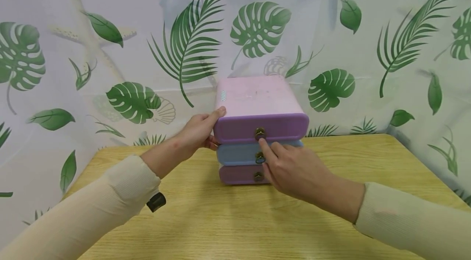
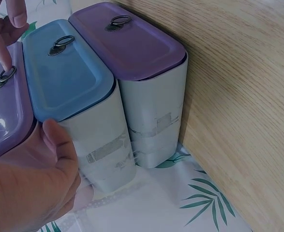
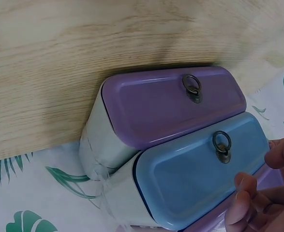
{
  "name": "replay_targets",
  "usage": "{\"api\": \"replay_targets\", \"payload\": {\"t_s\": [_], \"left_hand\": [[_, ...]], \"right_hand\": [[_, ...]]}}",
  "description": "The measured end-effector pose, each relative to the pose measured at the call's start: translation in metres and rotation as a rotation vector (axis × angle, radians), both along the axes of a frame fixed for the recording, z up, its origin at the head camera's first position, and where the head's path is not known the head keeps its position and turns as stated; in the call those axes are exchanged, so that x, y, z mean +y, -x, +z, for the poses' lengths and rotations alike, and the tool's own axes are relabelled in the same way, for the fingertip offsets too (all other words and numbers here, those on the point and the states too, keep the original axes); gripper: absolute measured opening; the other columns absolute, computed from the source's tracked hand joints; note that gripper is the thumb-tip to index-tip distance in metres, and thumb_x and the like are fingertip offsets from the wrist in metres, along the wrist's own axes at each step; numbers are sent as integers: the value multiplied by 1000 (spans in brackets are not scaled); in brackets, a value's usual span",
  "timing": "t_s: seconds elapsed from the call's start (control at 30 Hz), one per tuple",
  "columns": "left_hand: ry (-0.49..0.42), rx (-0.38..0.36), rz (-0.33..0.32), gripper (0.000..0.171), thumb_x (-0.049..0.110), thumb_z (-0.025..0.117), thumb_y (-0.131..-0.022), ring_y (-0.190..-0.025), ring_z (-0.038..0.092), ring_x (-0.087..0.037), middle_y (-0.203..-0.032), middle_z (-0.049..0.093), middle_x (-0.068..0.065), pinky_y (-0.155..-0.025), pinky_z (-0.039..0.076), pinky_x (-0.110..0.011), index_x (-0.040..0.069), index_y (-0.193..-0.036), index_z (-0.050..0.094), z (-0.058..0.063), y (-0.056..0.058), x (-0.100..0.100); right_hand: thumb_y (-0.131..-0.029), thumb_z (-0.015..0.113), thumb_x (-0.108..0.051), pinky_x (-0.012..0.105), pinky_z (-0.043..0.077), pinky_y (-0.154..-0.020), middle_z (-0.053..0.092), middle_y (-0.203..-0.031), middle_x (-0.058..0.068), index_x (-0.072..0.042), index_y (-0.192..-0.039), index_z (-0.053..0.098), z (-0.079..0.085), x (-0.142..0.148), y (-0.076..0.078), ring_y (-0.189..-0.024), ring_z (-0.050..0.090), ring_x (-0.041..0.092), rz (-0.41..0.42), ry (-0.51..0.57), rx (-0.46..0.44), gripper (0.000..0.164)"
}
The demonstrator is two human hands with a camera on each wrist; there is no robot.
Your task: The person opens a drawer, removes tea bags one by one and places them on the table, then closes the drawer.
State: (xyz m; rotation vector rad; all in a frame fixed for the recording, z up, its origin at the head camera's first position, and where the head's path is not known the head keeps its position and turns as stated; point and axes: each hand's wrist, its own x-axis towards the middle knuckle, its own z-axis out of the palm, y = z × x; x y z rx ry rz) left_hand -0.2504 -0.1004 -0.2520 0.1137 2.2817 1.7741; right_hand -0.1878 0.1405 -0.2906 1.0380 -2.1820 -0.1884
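A stack of three small drawers stands on the table. The top drawer has a purple front and a pink casing, the middle drawer is blue, and the bottom drawer is purple. Each bears a bronze-coloured ring pull. My left hand grips the left side of the top casing, thumb on its upper edge and fingers lower down. My right hand is in front of the stack, with its extended index finger touching the top ring pull. The other fingers are bent, clear of the middle ring pull.
The wooden table spreads around the stack. Behind hangs a white cloth printed with green leaves, shells and starfish. Clear tape hangs off the pale sides of the lower casings. A black object shows beneath the left sleeve.
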Motion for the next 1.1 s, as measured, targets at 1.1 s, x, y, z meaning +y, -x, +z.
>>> {"api": "replay_targets", "payload": {"t_s": [1.1], "left_hand": [[-14, -28, -29, 60, 57, 49, -89, -62, 57, -19, -84, 59, -8, -64, 56, -32, 2, -112, 53, 2, -1, -3]], "right_hand": [[-84, 57, -8, 29, 32, -29, 30, -45, -5, -3, -95, 50, 16, -11, 12, -34, 31, 11, -89, 66, -225, 15]]}}
